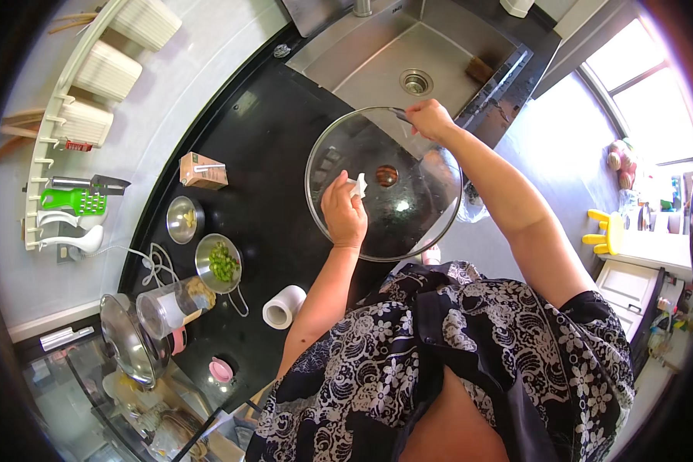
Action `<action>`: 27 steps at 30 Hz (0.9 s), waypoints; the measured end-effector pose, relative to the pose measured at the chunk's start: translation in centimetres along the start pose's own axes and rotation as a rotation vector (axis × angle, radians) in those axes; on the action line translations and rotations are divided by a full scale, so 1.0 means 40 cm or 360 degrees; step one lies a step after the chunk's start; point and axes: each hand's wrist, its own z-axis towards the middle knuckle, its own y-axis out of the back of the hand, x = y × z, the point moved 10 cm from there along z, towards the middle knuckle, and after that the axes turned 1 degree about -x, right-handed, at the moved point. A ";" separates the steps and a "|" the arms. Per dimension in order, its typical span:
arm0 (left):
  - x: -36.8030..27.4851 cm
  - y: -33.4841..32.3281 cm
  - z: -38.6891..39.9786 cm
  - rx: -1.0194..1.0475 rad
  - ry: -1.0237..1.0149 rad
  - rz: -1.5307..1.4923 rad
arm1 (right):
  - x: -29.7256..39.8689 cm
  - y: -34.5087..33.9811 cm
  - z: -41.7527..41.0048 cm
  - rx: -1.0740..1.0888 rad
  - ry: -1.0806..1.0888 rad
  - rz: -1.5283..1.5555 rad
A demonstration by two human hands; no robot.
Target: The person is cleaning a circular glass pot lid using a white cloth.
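Observation:
A large round glass pan lid (404,231) with a metal rim is held up over the black counter's edge. My right hand (430,121) grips its dark side handle at the top, near the sink. Against the glass, my left hand (345,213) holds a crumpled piece of white tissue (358,186) between thumb and fingers. A brown striped knob (387,175) sits at the middle of the lid. Counter and floor show through the glass.
A steel sink (369,75) lies ahead. On the black counter (265,150) stand a carton (203,171), a bowl with pale yellow pieces (182,220), a pan of chopped green vegetable (222,261), a white paper roll (284,307), a clear jar (161,309) and a pink lid (220,369).

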 end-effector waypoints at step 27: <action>-0.046 -0.017 -0.004 0.0040 -0.0061 -0.0022 | 0.009 -0.025 -0.021 -0.0174 0.0139 -0.0072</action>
